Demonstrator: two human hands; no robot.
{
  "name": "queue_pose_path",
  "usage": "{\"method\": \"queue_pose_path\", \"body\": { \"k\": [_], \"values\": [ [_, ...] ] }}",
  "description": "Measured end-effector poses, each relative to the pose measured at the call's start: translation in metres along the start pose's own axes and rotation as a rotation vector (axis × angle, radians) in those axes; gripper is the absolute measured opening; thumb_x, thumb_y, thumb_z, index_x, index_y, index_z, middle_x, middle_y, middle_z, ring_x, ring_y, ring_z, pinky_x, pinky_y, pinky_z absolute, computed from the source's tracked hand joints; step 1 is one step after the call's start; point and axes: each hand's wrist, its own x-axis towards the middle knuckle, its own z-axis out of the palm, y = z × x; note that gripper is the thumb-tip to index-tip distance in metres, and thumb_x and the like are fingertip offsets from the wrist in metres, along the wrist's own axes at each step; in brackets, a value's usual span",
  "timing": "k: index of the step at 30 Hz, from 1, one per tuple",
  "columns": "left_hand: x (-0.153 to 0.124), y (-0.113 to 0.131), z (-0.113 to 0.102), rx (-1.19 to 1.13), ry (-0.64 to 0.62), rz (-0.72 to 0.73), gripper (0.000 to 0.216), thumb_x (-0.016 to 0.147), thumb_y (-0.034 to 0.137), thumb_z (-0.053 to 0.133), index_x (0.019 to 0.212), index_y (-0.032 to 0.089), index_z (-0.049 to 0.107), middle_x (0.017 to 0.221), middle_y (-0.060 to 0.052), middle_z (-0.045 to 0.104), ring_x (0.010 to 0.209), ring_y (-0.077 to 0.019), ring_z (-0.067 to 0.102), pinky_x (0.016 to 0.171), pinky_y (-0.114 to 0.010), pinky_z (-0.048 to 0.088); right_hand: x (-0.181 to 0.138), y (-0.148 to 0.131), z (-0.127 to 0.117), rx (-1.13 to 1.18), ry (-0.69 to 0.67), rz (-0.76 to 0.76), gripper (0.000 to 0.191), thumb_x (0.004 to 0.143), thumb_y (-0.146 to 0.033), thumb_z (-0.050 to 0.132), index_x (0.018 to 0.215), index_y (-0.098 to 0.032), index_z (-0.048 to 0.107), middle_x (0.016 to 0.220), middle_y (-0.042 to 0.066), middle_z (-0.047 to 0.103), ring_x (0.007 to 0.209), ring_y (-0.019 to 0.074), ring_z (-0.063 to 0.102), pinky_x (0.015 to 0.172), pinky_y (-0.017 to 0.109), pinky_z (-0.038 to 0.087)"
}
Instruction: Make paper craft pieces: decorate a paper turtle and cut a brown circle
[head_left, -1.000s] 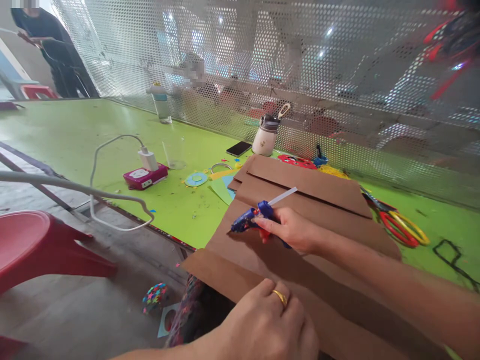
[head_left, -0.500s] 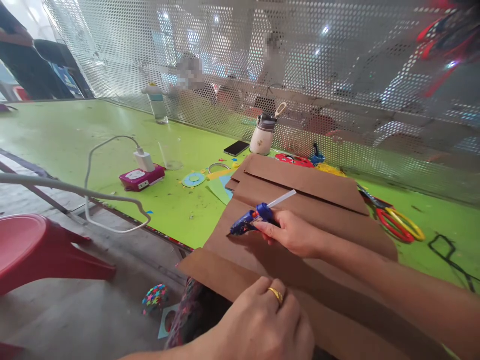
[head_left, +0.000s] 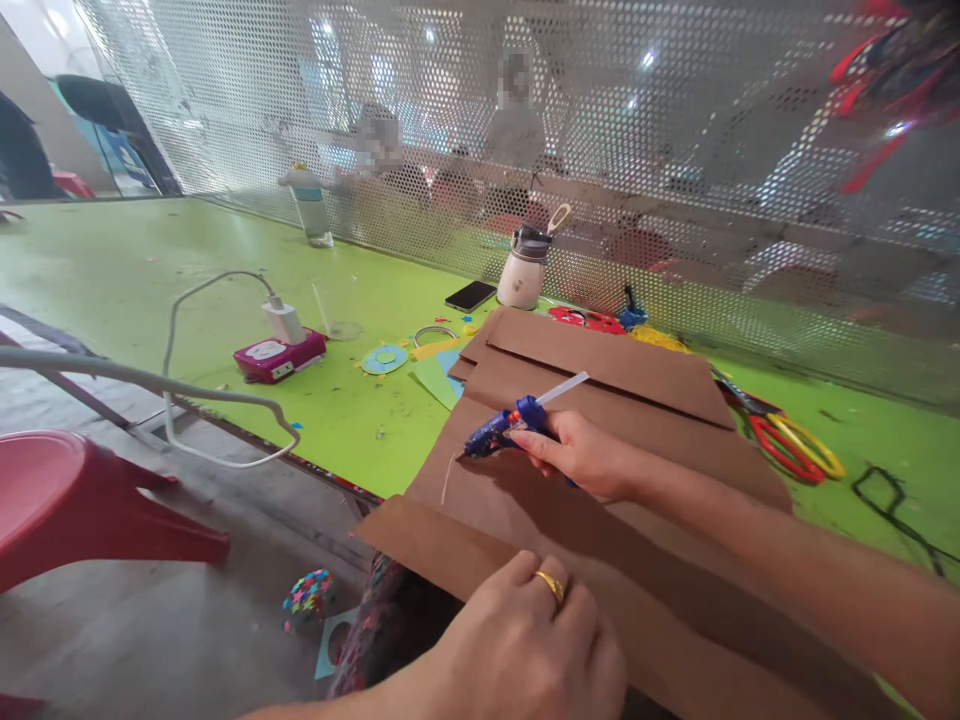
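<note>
My right hand (head_left: 585, 455) is wrapped round a blue hot glue gun (head_left: 499, 432), its nozzle pointing left and down at the brown paper (head_left: 630, 430). From the back of the gun sticks a clear glue stick (head_left: 566, 388). A thin pale line of glue (head_left: 448, 480) runs along the paper just left of the nozzle. Nearer to me, my left hand (head_left: 532, 640), with a gold ring on one finger, is closed on the folded front edge of the same paper; its fingertips are hidden underneath. The paper lies over the green table (head_left: 360, 440) and overhangs its front edge.
Right of the paper lie red-and-yellow scissors (head_left: 787, 440). Behind stand a white bottle (head_left: 523, 270) and a phone (head_left: 470, 295). A magenta power block (head_left: 281, 355) with a white cable (head_left: 225, 390) sits left. Perforated metal mesh (head_left: 450, 130) borders the table; a red stool (head_left: 82, 500) stands lower left.
The glue gun in my right hand has moved slightly up, away from the front fold, and a line of glue now shows on the paper. My left hand has hardly moved.
</note>
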Motion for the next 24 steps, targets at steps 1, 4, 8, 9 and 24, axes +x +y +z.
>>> {"method": "queue_pose_path", "body": {
  "k": [1, 4, 8, 9, 24],
  "values": [
    [-0.001, 0.0, 0.001, -0.003, 0.005, 0.002, 0.023, 0.096, 0.013, 0.048, 0.076, 0.015, 0.058, 0.066, -0.001, 0.057, 0.06, -0.017, 0.059, 0.056, -0.031, 0.049, -0.005, -0.001, 0.0, -0.003, -0.013, -0.003, 0.041, 0.093, -0.053, 0.049, 0.069, -0.02, 0.05, 0.059, -0.002, 0.051, 0.055, 0.0125, 0.046, 0.055, 0.027, 0.035],
    [-0.002, 0.0, 0.002, -0.003, 0.039, -0.001, 0.024, 0.096, 0.013, 0.046, 0.076, 0.015, 0.059, 0.066, -0.002, 0.058, 0.06, -0.0181, 0.06, 0.056, -0.032, 0.049, -0.028, -0.006, 0.0, -0.031, -0.048, -0.003, 0.038, 0.094, -0.049, 0.051, 0.071, -0.02, 0.053, 0.062, -0.002, 0.053, 0.059, 0.0126, 0.047, 0.059, 0.027, 0.037],
    [0.0, 0.0, 0.002, -0.009, 0.013, 0.003, 0.025, 0.096, 0.011, 0.044, 0.077, 0.014, 0.061, 0.069, -0.003, 0.062, 0.063, -0.0192, 0.062, 0.058, -0.033, 0.051, -0.057, -0.009, -0.003, -0.036, -0.077, 0.017, 0.03, 0.096, -0.046, 0.052, 0.098, -0.018, 0.063, 0.085, 0.003, 0.066, 0.078, 0.0166, 0.056, 0.071, 0.028, 0.042],
    [0.0, 0.0, 0.001, -0.015, -0.003, 0.006, 0.025, 0.096, 0.012, 0.044, 0.078, 0.014, 0.061, 0.07, -0.004, 0.062, 0.064, -0.0196, 0.063, 0.058, -0.033, 0.051, -0.061, -0.008, -0.005, -0.038, -0.08, 0.022, 0.031, 0.096, -0.046, 0.052, 0.101, -0.018, 0.064, 0.09, 0.004, 0.067, 0.081, 0.0175, 0.057, 0.073, 0.029, 0.043],
    [-0.004, 0.002, -0.008, -0.025, -0.019, 0.019, 0.03, 0.099, 0.012, 0.037, 0.085, 0.013, 0.064, 0.077, -0.007, 0.066, 0.074, -0.0226, 0.067, 0.066, -0.035, 0.055, -0.048, -0.005, -0.008, -0.08, 0.003, -0.041, 0.03, 0.095, -0.042, 0.052, 0.078, -0.019, 0.059, 0.064, -0.001, 0.056, 0.061, 0.0141, 0.05, 0.06, 0.027, 0.039]
  ]
}}
